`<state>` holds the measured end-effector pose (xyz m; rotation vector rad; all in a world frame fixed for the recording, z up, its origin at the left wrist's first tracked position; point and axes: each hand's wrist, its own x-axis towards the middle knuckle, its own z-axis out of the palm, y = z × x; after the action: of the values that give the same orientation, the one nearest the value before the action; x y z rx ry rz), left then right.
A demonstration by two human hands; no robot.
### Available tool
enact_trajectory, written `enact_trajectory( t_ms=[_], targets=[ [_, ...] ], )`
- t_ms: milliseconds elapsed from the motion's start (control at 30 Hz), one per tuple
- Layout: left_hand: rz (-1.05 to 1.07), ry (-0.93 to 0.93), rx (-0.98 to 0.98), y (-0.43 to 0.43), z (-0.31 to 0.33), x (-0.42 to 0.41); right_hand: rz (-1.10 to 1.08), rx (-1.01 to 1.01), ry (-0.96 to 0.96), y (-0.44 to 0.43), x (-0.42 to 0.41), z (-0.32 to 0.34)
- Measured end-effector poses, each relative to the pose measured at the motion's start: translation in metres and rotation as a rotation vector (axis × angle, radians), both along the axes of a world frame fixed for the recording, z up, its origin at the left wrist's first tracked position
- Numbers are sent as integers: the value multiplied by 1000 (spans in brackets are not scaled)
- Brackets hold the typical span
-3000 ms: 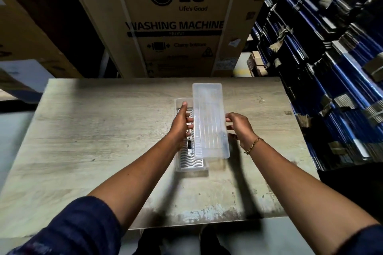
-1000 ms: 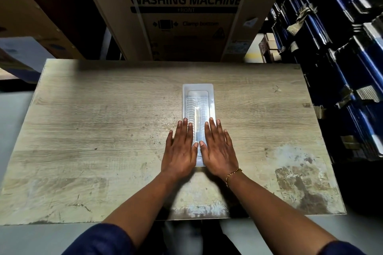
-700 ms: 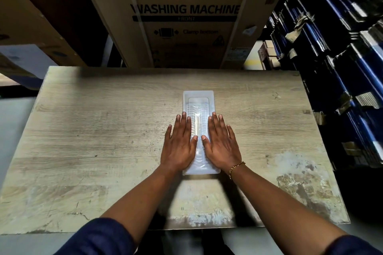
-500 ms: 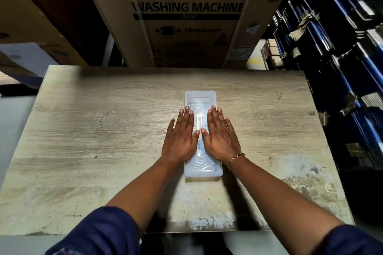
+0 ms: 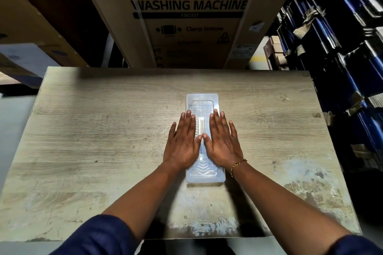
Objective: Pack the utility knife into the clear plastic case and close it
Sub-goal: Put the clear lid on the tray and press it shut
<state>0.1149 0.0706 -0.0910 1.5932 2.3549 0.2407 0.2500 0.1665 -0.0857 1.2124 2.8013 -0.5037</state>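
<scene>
The clear plastic case (image 5: 202,101) lies lengthwise in the middle of the wooden table (image 5: 103,141), its lid down on the base. Through the lid I make out the pale utility knife (image 5: 201,126) between my hands. My left hand (image 5: 183,143) lies flat, palm down, on the case's left edge and the table beside it. My right hand (image 5: 222,143), with a gold bracelet at the wrist, lies flat on the right edge. Both hands have straight fingers and hold nothing.
A large LG washing machine carton (image 5: 190,16) stands behind the table's far edge. Stacked blue and black crates (image 5: 342,47) line the right side. More cardboard boxes (image 5: 24,27) sit at the back left.
Three seconds ago both hands held the lid above the open base. The lid is now on, and my flat hands have slid along it from the near end toward the middle.
</scene>
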Motion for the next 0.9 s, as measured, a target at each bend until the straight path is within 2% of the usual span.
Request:
enact_trajectory(
  t_ms=[367, 900],
  targets=[
    [-17, 26, 29, 57, 10, -35, 42, 46, -8, 60, -39, 12],
    [-9, -87, 34, 63, -1, -35, 40, 34, 22, 63, -38, 0]
  ],
)
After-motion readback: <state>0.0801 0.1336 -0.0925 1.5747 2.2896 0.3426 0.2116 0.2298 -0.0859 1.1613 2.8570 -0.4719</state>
